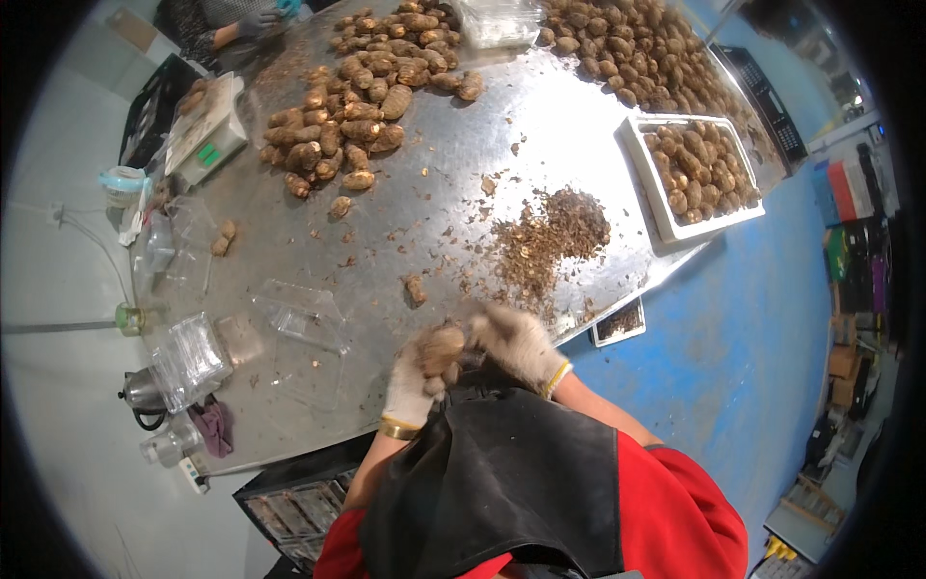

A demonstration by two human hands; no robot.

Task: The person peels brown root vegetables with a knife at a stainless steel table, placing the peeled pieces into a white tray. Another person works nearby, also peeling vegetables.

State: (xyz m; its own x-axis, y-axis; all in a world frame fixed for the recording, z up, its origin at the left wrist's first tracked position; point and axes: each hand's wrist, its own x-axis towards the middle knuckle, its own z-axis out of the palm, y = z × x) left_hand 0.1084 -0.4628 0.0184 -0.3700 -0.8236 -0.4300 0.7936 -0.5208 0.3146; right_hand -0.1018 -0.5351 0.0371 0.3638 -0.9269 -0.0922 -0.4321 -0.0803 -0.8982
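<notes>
Close to my apron, my left hand (407, 387) in a white knit glove is closed around a brown taro corm (443, 347). My gloved right hand (522, 349) is beside the corm's right side, its fingers curled and blurred; whether it holds a tool is hidden. Just beyond the hands lies a small taro piece (414, 290) on the metal table (405, 239). A pile of brown peel scraps (550, 239) spreads to the right of it. Farther off rests a heap of trimmed taro corms (343, 134).
A white foam box (651, 184) of taro stands by the right edge, below a larger taro heap (636, 58). Clear plastic trays (304, 326) and a kitchen scale (206, 141) are leftward. Another person's gloved hand (258, 23) shows at the top left.
</notes>
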